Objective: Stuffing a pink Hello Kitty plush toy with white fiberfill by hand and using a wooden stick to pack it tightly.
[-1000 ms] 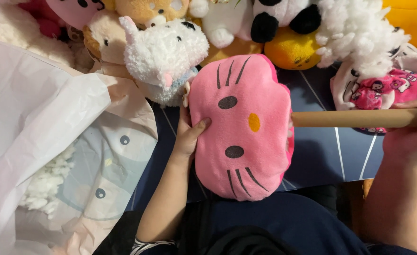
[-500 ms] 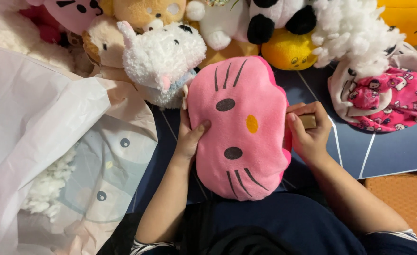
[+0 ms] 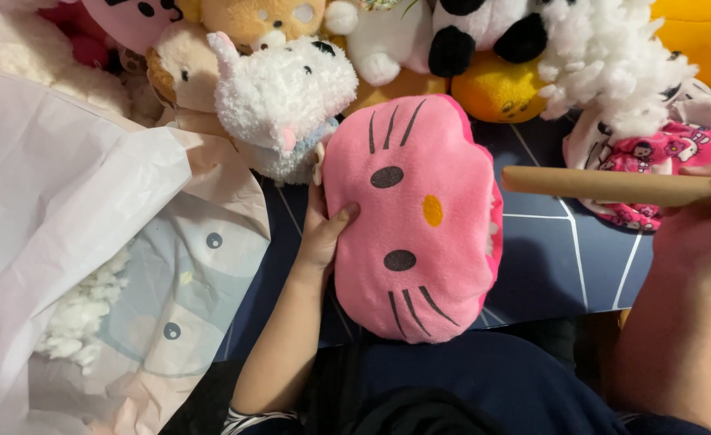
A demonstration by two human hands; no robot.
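Note:
A pink plush cat-face cushion with black whiskers and a yellow nose lies on my lap. My left hand grips its left edge, thumb on the front. My right hand at the right edge holds a long wooden stick that lies level and points left, its tip just right of the cushion's open side, where white stuffing shows.
A fluffy white plush animal leans just above the cushion. More soft toys line the top: a panda, a yellow one, and a pink patterned one. A large white bag with loose stuffing fills the left.
My right hand has pulled back to the right, drawing the wooden stick out of the cushion's side. The left hand and cushion stay in place.

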